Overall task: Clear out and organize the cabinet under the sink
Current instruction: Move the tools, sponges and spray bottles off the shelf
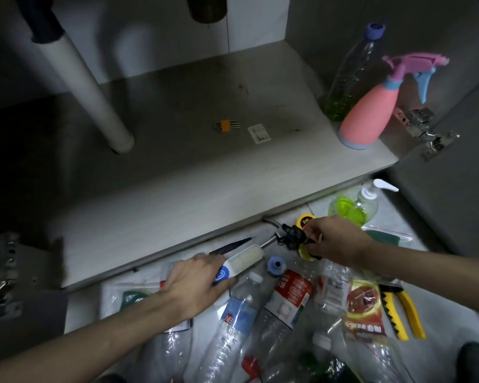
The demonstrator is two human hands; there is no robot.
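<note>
Nearest, at 6 o'clock, a heap of empty plastic bottles [260, 327] lies on the floor: one with a blue label [239, 313], one with a red label [293, 291], a crumpled one with a brown-red wrapper [364, 308]. Yellow-handled pliers [401, 313] lie at 4 o'clock beside them. A clear zip bag [127, 297] lies flat at 7 o'clock, under the left forearm.

Left hand [197, 283], just below centre: fingers curled round the blue-and-white handle of a brush [244, 262], gripping it; white bristle block points toward 1 o'clock. A dark pointed blade-like thing [230, 246] sticks out just past the knuckles, unclear what it is.

Right hand [335, 241], at 3 o'clock of the left: fingers curled and pinching a black clump [293, 236] on a metal rod [270, 239]; a yellow tape measure [304, 220] sits right against that hand, cannot tell if it is held too.

Beyond, at 2 o'clock on the floor, a pump bottle [362, 204] with green liquid, another zip bag [387, 236] next to it.

Cabinet floor [177, 175] farther up: a small orange-and-black part [227, 125] and a white card [259, 133] near centre, white drain pipe [80, 84] at 10 o'clock. At 2 o'clock on the shelf's right end stand a pink spray bottle [371, 114] and behind it a clear bottle [351, 73], green liquid at bottom, blue cap. Door hinge [426, 131] at 3 o'clock.
</note>
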